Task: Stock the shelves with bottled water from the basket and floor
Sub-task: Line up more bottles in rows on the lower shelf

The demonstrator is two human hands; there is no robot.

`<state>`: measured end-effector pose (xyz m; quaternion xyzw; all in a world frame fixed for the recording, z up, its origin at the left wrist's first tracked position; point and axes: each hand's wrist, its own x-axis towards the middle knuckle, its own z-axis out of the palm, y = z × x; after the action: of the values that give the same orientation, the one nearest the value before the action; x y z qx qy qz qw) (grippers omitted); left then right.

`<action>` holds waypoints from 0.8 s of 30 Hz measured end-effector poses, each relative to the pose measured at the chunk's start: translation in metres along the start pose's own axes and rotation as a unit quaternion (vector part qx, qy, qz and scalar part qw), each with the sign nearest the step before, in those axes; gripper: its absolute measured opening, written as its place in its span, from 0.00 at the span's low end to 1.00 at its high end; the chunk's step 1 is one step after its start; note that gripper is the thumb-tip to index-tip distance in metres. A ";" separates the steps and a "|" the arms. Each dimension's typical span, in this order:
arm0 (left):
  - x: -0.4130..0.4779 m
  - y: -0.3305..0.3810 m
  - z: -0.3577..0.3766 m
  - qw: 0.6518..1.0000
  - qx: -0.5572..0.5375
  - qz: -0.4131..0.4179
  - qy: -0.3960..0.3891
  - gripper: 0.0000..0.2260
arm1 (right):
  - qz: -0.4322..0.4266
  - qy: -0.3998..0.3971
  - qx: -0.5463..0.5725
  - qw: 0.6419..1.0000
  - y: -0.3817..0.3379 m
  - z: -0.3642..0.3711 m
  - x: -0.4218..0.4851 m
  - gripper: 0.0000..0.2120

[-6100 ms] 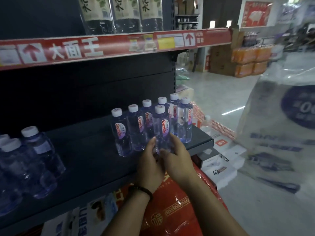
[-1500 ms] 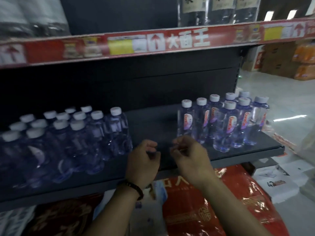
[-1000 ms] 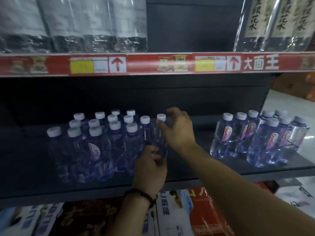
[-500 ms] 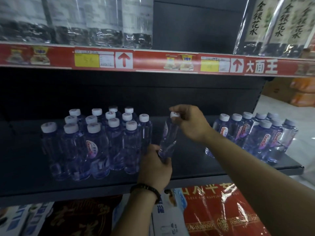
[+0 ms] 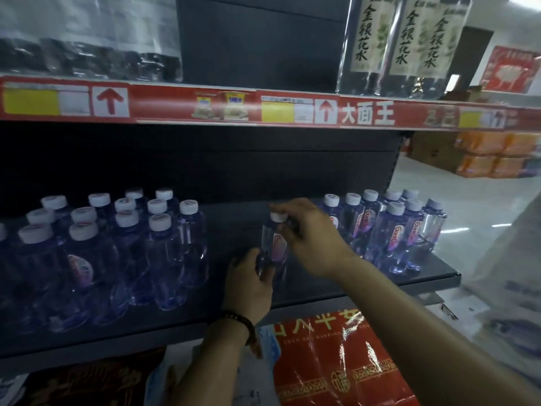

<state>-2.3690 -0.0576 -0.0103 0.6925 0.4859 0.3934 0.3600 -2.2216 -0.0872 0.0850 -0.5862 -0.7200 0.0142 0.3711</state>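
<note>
Since half a second ago the single bottle (image 5: 273, 249) has travelled right across the shelf (image 5: 292, 291), away from the wrapped cluster at nine o'clock (image 5: 117, 244) and toward the labelled row at three o'clock (image 5: 389, 230), with both hands going along. Nearest, at six o'clock, red packaged goods (image 5: 328, 361) lie below the shelf lip. Just above, the left hand (image 5: 248, 284), a beaded bracelet (image 5: 243, 325) at its wrist, is curled closed round the bottle's lower body, while the right hand (image 5: 310, 235) pinches the white cap (image 5: 278, 216) between thumb and fingertips. The bottle stands about upright in the open gap between the two groups, touching neither; whether its base rests on the shelf cannot be told. Full and small, it is probably light-to-moderate in weight, its thin clear plastic slick and slightly yielding, so the ribbed cap and the waist are the sound places to hold. Farther, at twelve o'clock, the red price strip (image 5: 263, 108) fronts dark tall packages (image 5: 401, 42) above
</note>
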 end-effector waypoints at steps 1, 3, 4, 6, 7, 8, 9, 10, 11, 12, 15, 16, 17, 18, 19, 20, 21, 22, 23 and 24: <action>0.000 0.003 0.005 1.000 -0.004 0.008 -0.009 0.11 | 0.009 0.015 0.002 1.000 0.004 -0.005 -0.007 0.21; -0.001 0.009 0.019 0.999 -0.010 0.017 -0.039 0.09 | 0.026 0.040 0.008 0.999 0.013 -0.016 -0.023 0.22; -0.002 0.014 0.026 0.998 -0.016 0.018 -0.051 0.08 | 0.031 0.050 0.009 0.998 0.017 -0.022 -0.032 0.23; -0.004 0.022 0.042 0.997 -0.034 0.027 -0.062 0.10 | 0.040 0.068 0.014 0.997 0.028 -0.033 -0.050 0.25; -0.004 0.026 0.050 0.997 -0.044 0.034 -0.061 0.12 | 0.044 0.073 0.019 0.996 0.034 -0.038 -0.058 0.25; -0.005 0.031 0.057 0.996 -0.054 0.040 -0.057 0.13 | 0.049 0.074 0.023 0.996 0.041 -0.042 -0.062 0.26; -0.005 0.035 0.065 0.996 -0.059 0.040 -0.053 0.12 | 0.055 0.073 0.026 0.995 0.047 -0.046 -0.064 0.27; -0.006 0.038 0.071 0.996 -0.065 0.036 -0.050 0.10 | 0.062 0.069 0.027 0.995 0.053 -0.051 -0.063 0.27; -0.007 0.041 0.078 0.996 -0.072 0.033 -0.047 0.10 | 0.069 0.064 0.026 0.995 0.058 -0.056 -0.062 0.28; -0.008 0.043 0.084 0.996 -0.075 0.035 -0.044 0.11 | 0.075 0.059 0.023 0.995 0.062 -0.061 -0.061 0.28; -0.007 0.047 0.101 0.996 -0.072 0.034 -0.034 0.14 | 0.071 0.033 -0.013 0.997 0.076 -0.073 -0.064 0.30; -0.006 0.048 0.105 0.996 -0.071 0.036 -0.028 0.14 | 0.075 0.026 -0.030 0.996 0.080 -0.077 -0.067 0.30; -0.004 0.048 0.111 0.997 -0.069 0.036 -0.025 0.14 | 0.081 0.021 -0.042 0.996 0.084 -0.080 -0.069 0.31; -0.002 0.049 0.116 0.997 -0.067 0.034 -0.024 0.14 | 0.089 0.017 -0.049 0.995 0.088 -0.084 -0.072 0.32; 0.000 0.049 0.120 0.997 -0.064 0.034 -0.021 0.14 | 0.095 0.017 -0.054 0.994 0.090 -0.087 -0.073 0.32; 0.003 0.050 0.125 0.997 -0.065 0.034 -0.018 0.14 | 0.098 0.016 -0.062 0.993 0.093 -0.089 -0.074 0.33; 0.004 0.050 0.129 0.997 -0.067 0.033 -0.016 0.14 | 0.100 0.014 -0.070 0.992 0.096 -0.091 -0.076 0.33; 0.006 0.050 0.133 0.997 -0.069 0.032 -0.016 0.13 | 0.103 0.013 -0.080 0.991 0.098 -0.093 -0.077 0.34; 0.006 0.051 0.137 0.997 -0.073 0.031 -0.014 0.13 | 0.107 0.011 -0.087 0.990 0.100 -0.094 -0.078 0.35; 0.007 0.050 0.141 0.997 -0.076 0.030 -0.010 0.12 | 0.113 0.008 -0.090 0.989 0.101 -0.096 -0.080 0.36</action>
<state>-2.2217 -0.0811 -0.0254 0.6814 0.4299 0.4328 0.4045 -2.0814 -0.1632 0.0668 -0.6949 -0.6444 -0.0136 0.3189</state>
